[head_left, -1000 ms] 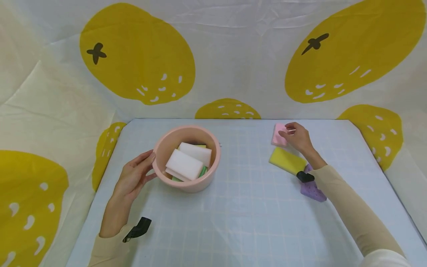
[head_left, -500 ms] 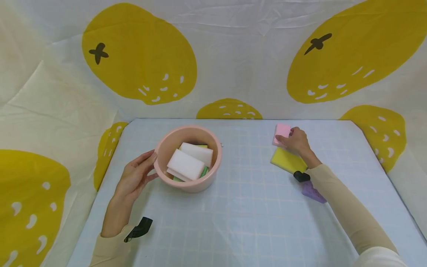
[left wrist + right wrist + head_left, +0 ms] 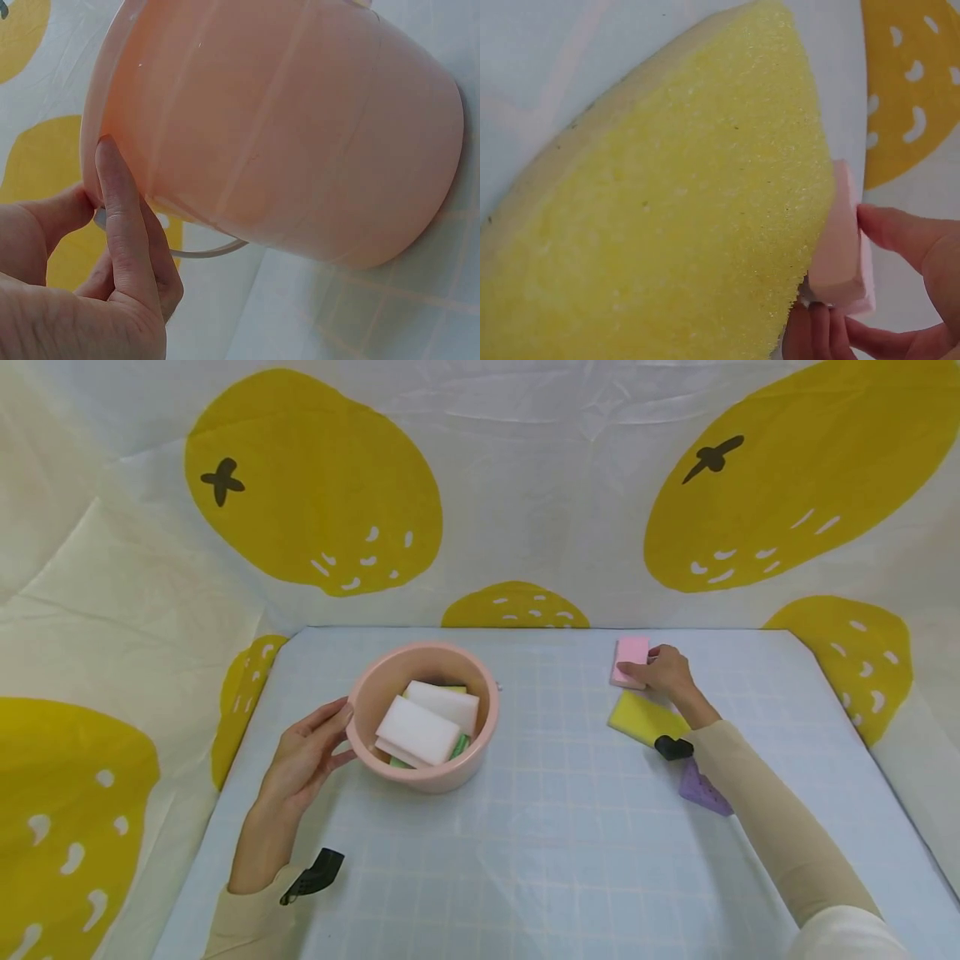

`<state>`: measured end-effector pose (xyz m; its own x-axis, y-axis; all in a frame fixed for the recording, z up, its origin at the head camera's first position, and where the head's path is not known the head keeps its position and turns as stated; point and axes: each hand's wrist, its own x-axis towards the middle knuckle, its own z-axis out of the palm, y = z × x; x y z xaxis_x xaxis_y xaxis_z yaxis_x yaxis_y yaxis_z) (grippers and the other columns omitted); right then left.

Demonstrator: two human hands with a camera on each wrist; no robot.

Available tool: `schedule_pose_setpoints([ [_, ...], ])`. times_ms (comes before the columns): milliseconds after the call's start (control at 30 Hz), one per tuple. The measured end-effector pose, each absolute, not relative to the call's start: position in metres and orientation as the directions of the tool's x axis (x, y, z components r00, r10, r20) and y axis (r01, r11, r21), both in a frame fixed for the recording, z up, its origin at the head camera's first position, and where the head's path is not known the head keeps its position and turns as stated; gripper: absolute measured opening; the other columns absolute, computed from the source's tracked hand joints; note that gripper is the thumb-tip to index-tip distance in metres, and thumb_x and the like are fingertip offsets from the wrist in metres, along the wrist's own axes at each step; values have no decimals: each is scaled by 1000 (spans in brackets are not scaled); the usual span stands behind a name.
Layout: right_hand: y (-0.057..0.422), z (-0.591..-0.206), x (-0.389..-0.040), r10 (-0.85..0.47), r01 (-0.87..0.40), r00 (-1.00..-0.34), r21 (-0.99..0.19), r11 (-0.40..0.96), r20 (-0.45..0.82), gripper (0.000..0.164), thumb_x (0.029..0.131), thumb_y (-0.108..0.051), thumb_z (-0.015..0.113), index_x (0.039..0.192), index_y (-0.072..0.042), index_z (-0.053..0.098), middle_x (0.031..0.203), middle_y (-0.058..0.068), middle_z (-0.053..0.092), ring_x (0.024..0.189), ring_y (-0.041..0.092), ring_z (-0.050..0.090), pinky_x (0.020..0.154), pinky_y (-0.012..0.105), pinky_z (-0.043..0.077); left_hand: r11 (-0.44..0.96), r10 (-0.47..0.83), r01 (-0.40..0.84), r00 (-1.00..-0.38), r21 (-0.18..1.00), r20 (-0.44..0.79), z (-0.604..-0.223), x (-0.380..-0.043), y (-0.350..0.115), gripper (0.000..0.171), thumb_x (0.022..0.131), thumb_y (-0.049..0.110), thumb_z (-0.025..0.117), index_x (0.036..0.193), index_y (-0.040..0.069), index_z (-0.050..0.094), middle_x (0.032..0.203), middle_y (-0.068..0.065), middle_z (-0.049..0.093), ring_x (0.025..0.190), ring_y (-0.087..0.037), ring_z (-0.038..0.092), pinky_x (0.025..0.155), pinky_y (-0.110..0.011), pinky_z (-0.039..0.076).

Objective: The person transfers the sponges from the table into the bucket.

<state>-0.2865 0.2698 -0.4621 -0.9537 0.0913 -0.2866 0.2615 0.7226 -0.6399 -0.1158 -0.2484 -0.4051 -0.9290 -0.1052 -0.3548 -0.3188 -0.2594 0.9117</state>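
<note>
At the left, a pink bucket (image 3: 420,662) stands on the table, with white sponges (image 3: 416,729) and bits of green and yellow showing inside. My left hand (image 3: 303,764) pinches its rim; in the left wrist view the thumb lies at the rim and a finger presses the outer wall. At the back right, my right hand (image 3: 667,674) grips a small pink sponge (image 3: 632,653) by its near right part, thumb on one face and fingers curled at the other side. The right wrist view shows a lighter pink edge beside this sponge (image 3: 836,251).
A flat yellow sponge (image 3: 643,718) lies just in front of the pink one and fills much of the right wrist view. Under the right forearm is a purple sponge (image 3: 701,789), partly hidden by the sleeve. A fruit-patterned cloth (image 3: 540,510) rises behind the table.
My right hand came down to the pink sponge and took hold of it; the sponge rose slightly and settled a little lower. The left hand and bucket stayed still.
</note>
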Motion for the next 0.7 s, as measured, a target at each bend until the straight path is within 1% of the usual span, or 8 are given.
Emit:
schedule_pose_setpoints([
  [100, 270, -458, -286, 90, 260, -955, -659, 706, -281, 70, 100, -36, 64, 141, 16, 40, 135, 33, 49, 116, 43, 48, 111, 56, 43, -252, -109, -323, -927, 912, -359, -405, -116, -248, 47, 93, 33, 78, 133, 14, 63, 118, 7, 68, 102, -9, 66, 84, -28, 61],
  [200, 270, -452, -286, 74, 250, -958, -688, 681, -276, 66, 101, -31, 62, 143, 15, 41, 137, 34, 52, 113, 41, 56, 108, 52, 47, -253, -109, -322, -927, 912, -357, -405, -116, -248, 46, 93, 33, 78, 132, 14, 63, 118, 7, 68, 102, -9, 66, 83, -28, 61],
  [333, 274, -446, -288, 50, 246, -958, -716, 653, -284, 63, 101, -28, 64, 144, 13, 44, 137, 34, 55, 98, 32, 67, 97, 42, 55, -259, -96, -315, -932, 913, -349, -405, -116, -249, 45, 94, 31, 77, 132, 13, 62, 119, 6, 67, 102, -9, 66, 83, -28, 61],
  [400, 276, -443, -288, 46, 252, -955, -724, 642, -292, 63, 100, -28, 66, 144, 12, 44, 137, 34, 55, 91, 25, 68, 90, 35, 59, -259, -90, -312, -934, 914, -345, -405, -116, -249, 46, 94, 31, 76, 133, 13, 61, 119, 6, 67, 103, -10, 66, 84, -28, 61],
  [500, 280, -440, -289, 46, 261, -954, -742, 617, -296, 65, 99, -27, 70, 144, 11, 45, 137, 33, 55, 85, 16, 67, 81, 29, 61, -257, -87, -311, -935, 915, -343, -406, -116, -249, 47, 94, 32, 77, 134, 13, 61, 120, 6, 66, 104, -10, 65, 84, -28, 61],
  [567, 282, -439, -288, 50, 264, -954, -753, 603, -295, 65, 98, -27, 72, 144, 10, 45, 137, 32, 55, 84, 13, 66, 80, 29, 62, -262, -85, -311, -936, 914, -342, -406, -116, -249, 46, 94, 31, 77, 133, 13, 62, 120, 6, 66, 103, -10, 65, 84, -28, 61],
  [700, 284, -436, -286, 55, 264, -957, -772, 578, -286, 65, 96, -24, 75, 144, 9, 45, 137, 32, 55, 87, 13, 65, 81, 31, 62, -276, -82, -305, -938, 912, -338, -406, -116, -249, 38, 94, 30, 77, 127, 15, 66, 118, 6, 67, 101, -10, 66, 82, -28, 61],
])
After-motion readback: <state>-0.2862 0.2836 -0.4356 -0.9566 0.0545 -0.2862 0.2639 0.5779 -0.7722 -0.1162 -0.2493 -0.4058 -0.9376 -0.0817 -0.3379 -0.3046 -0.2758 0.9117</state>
